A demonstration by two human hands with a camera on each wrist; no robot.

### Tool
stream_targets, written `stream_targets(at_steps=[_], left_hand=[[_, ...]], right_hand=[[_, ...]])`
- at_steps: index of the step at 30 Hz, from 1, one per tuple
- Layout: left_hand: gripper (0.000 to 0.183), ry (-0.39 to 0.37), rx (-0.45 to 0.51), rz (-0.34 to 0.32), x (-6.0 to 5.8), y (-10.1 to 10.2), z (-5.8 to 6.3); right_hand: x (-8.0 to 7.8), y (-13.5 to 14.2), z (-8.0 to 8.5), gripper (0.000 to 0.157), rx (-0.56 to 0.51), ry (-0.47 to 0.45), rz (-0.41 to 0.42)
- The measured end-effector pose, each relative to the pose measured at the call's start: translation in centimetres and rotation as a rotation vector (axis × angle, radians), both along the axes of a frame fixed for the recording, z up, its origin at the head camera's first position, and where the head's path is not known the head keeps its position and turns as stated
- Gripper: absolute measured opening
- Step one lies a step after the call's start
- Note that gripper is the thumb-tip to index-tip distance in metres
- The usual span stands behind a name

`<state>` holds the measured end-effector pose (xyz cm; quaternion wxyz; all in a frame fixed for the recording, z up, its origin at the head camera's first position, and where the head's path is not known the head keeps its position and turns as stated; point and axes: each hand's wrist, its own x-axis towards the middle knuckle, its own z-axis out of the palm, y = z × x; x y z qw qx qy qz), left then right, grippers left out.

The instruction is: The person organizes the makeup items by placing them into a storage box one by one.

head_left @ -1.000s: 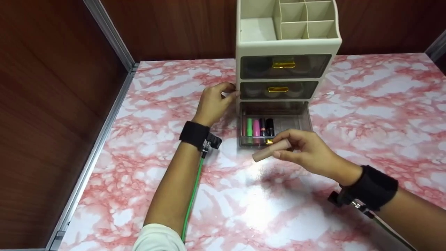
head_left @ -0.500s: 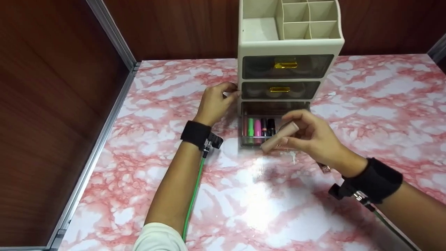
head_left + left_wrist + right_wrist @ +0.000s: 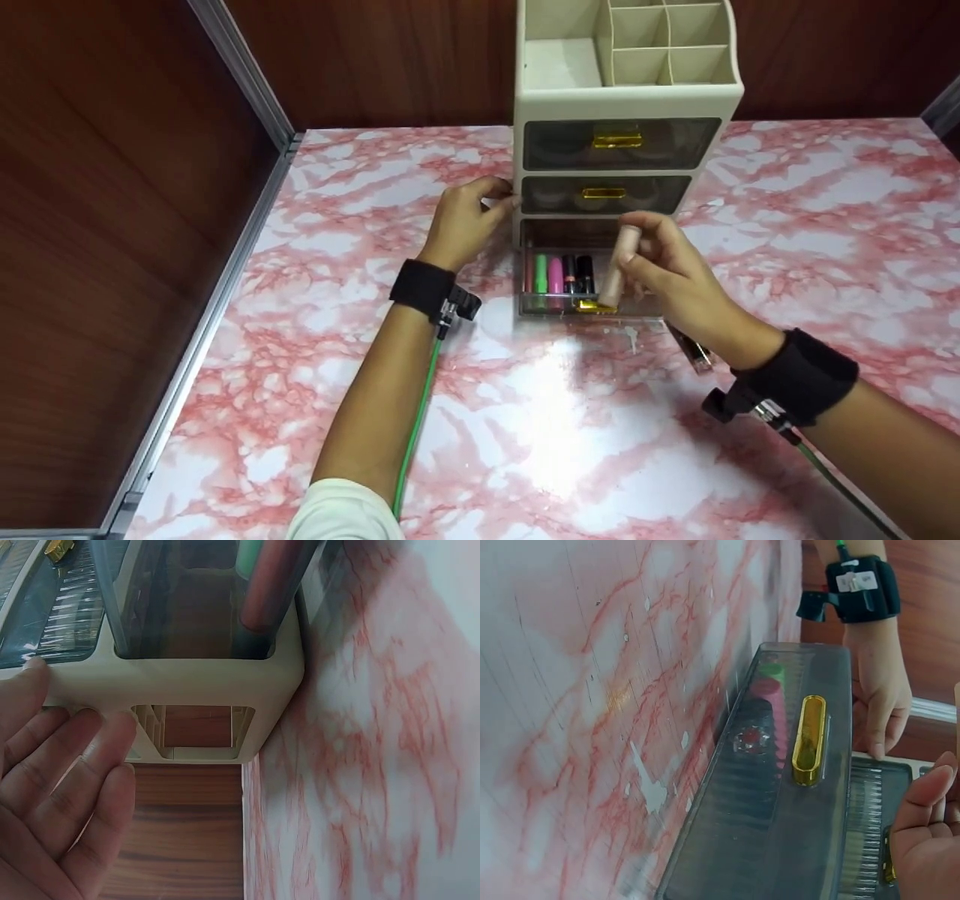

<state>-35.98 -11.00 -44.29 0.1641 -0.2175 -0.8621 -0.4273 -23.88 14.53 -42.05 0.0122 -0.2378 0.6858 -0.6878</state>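
My right hand (image 3: 671, 277) pinches a slim beige cosmetic tube (image 3: 619, 262) between thumb and fingers. The tube stands nearly upright, its lower end overlapping the front of the pulled-out bottom drawer (image 3: 540, 303). Inside that drawer a green tube (image 3: 541, 274), a pink tube (image 3: 555, 276) and several dark ones stand in a row at the left. My left hand (image 3: 466, 221) rests against the left side of the cream cosmetic organizer (image 3: 626, 101). In the left wrist view its relaxed fingers (image 3: 105, 739) lie along the side wall, thumb at the front edge.
Two upper drawers with gold handles, such as the middle handle (image 3: 604, 193), are closed. Dark slim tubes (image 3: 697, 356) lie on the marbled table (image 3: 360, 420), partly under my right hand. Dark wood panels (image 3: 390, 67) stand behind and at the left.
My right hand has risen toward the drawer, turning the beige tube from slanted to nearly upright. The dark tubes on the table have come into view. My left hand stays at the organizer's side.
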Motion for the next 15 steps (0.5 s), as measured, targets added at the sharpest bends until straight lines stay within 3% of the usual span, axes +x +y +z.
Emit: stream_targets(at_steps=[7,15], left_hand=[[0.021,0.003,0.005,-0.005,0.0,0.1,0.0],[0.02,0.003,0.002,-0.001,-0.1,0.0,-0.1]], right_hand=[[-0.4,0.1,0.4,0.032,0.007,-0.14,-0.107],[-0.8,-0.3,1.7,0.036,0.126,-0.106,-0.171]])
